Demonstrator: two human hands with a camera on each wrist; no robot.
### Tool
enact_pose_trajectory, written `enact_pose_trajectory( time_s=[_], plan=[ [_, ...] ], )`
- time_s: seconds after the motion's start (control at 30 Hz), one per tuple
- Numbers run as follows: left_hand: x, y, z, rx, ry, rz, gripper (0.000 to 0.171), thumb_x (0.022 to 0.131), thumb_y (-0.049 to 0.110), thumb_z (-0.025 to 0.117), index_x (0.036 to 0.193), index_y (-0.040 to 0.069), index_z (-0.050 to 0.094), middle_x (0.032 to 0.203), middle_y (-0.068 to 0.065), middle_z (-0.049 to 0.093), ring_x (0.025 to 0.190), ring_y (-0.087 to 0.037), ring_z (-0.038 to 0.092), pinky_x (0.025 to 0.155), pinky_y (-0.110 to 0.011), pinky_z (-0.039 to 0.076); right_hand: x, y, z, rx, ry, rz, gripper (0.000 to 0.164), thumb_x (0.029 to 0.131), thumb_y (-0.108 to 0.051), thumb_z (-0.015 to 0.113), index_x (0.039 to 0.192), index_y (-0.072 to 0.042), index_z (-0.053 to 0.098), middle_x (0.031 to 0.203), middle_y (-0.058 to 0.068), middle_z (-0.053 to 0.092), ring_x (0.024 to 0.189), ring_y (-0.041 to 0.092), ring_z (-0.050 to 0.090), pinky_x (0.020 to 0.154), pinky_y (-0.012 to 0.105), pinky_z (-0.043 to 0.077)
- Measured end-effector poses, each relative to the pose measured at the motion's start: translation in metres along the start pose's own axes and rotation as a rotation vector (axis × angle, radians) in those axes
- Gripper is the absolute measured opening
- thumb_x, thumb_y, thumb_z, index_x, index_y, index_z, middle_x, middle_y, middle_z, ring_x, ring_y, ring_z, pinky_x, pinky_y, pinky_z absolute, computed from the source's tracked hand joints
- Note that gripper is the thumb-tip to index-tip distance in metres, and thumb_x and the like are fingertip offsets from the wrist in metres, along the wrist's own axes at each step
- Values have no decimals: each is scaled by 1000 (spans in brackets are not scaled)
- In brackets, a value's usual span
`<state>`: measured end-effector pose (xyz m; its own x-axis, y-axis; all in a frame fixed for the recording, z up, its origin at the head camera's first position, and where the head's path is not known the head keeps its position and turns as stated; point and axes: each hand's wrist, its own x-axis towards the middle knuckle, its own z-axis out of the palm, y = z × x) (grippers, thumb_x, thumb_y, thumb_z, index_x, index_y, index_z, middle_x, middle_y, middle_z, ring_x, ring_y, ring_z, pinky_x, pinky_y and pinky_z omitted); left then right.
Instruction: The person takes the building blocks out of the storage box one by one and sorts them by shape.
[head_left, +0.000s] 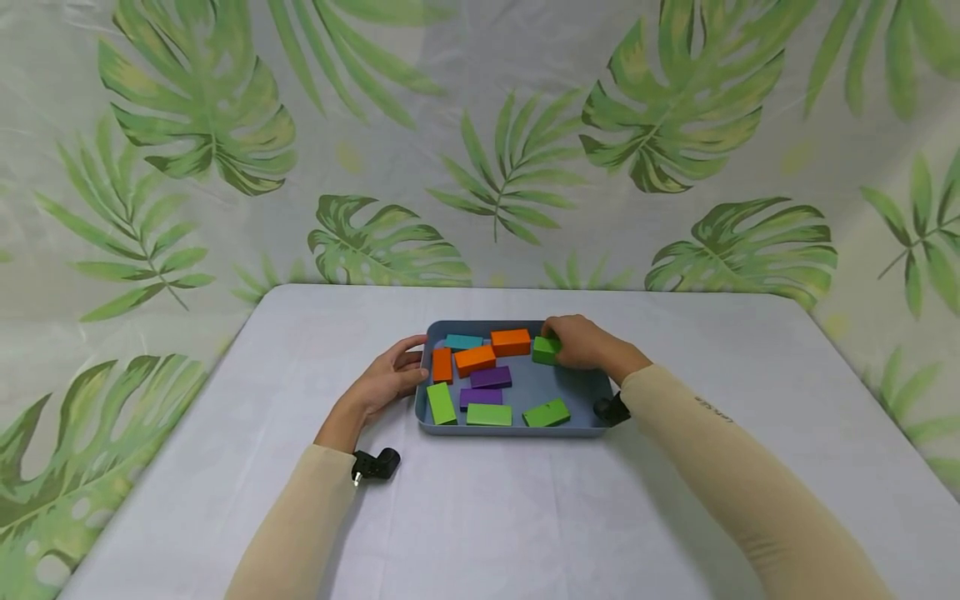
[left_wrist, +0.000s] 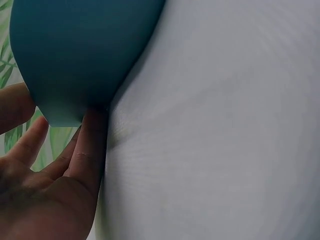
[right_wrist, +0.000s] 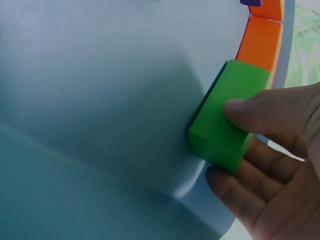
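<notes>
A shallow blue-grey tray (head_left: 517, 432) lies on the table. At its left end my left hand (head_left: 386, 379) holds the wall; in the left wrist view the thumb is at the rim and the fingers (left_wrist: 87, 145) lie against the tray's outer side (left_wrist: 85, 55), close to the tabletop. My right hand (head_left: 588, 342) pinches a green block (right_wrist: 227, 115) near the tray's far right corner, thumb on its upper face and fingers behind. This block stands beside an orange block (head_left: 511, 342) along the far wall.
Inside the tray are more orange blocks (head_left: 475, 360), a teal block (head_left: 463, 342), purple blocks (head_left: 491, 377) and several light green blocks (head_left: 489, 414) along the near side. A white cloth (head_left: 480, 517) covers the table. Behind it hangs a leaf-patterned curtain (head_left: 525, 50).
</notes>
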<state>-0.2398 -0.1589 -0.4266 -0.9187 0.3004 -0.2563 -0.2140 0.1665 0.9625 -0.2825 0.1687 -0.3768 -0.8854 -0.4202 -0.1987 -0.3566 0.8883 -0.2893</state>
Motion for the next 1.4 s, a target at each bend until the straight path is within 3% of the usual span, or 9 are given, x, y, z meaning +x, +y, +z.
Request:
enact_pose_trajectory(
  time_s=[0.3,0.6,1.07,1.4],
  plan=[
    [-2,1,1,0,2,6,67,97,4,57,156,22,31,160,-17,33,143,-34,40,118,-52,37,-2,3,-1,25,34,-26,42,84,-2,63,126,2,60,122,18,66,101,28,58,97,45,51],
    [-1,0,3,-4,1,9,67,97,4,57,156,22,31,160,-18,33,143,-34,40,118,-52,37,-18,11,-16,64,131,-85,40,84,-4,64,123,0,63,118,17,68,99,28,60,93,45,52],
    [2,-1,0,3,10,-13,68,97,5,57,156,24,30,161,-16,30,144,-33,38,117,-51,37,-48,49,-58,118,228,-83,40,87,-3,62,127,4,60,121,23,65,106,36,62,89,51,51],
    [4,-1,0,-3,20,-7,67,97,5,57,156,23,32,161,-17,31,144,-34,39,118,-52,36,-50,78,-63,108,223,-36,41,86,-1,62,126,6,60,122,27,63,105,38,61,88,53,49]
  ],
)
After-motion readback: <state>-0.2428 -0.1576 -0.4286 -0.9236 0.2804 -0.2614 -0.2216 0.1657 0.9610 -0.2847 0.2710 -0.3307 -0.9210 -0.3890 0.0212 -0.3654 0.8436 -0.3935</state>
